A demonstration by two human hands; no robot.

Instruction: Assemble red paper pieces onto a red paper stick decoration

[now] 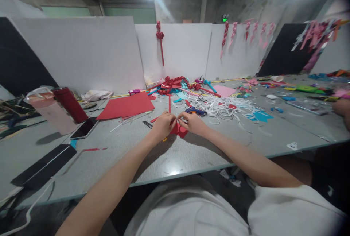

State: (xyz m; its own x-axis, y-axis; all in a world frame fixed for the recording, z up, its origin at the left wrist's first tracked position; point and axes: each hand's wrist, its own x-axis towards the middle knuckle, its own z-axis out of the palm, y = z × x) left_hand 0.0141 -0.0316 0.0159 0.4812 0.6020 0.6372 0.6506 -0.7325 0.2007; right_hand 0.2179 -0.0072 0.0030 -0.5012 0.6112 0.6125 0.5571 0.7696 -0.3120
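My left hand (164,125) and my right hand (192,123) meet above the table (153,163), thumbs and fingers pinched together. What lies between the fingertips is too small to make out. Just below them is a cut piece of red paper (181,131), partly covered by the hands. A narrow red strip (169,104) stretches away behind my left hand. A blue glue gun (201,111) lies just beyond my right hand. Dark blades (147,124) show left of my left hand, and a yellow-orange loop (164,139) peeks out under it.
Red sheets (128,105) lie at left, near a phone (84,128), a red flask (71,104) and a pink bottle (53,112). White paper strips (224,106) are heaped at right, with red paper scraps (172,84) behind. A black box-like object (45,165) sits near the front edge.
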